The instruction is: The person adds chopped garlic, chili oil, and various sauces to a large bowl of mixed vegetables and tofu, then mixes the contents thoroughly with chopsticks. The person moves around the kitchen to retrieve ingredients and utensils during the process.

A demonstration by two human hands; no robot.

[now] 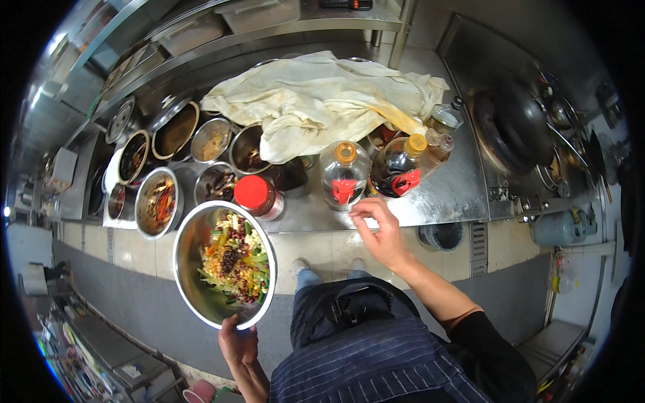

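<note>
My left hand (240,346) grips the lower rim of a stainless steel mixing bowl (190,242), thumb over the edge. The bowl is tilted and holds a mixed salad (234,262) of chopped green vegetables, red beans or peanuts, pale cubes and a dark sauce or spice on top. With fingers bent and apart, my right hand (380,234) hovers by the counter edge, holding nothing that I can see. Nearest to it is a clear plastic bottle (330,163) with a yellow cap and red handle. Beside that stands a similar bottle of dark liquid (390,166).
A red-lidded jar (252,194) stands near the mixing bowl. Several seasoning bowls (174,214) crowd the left of the steel counter (302,216). Whitish cloth (322,95) covers things behind. A wok (509,131) sits at right, and a bucket (442,236) is below the counter.
</note>
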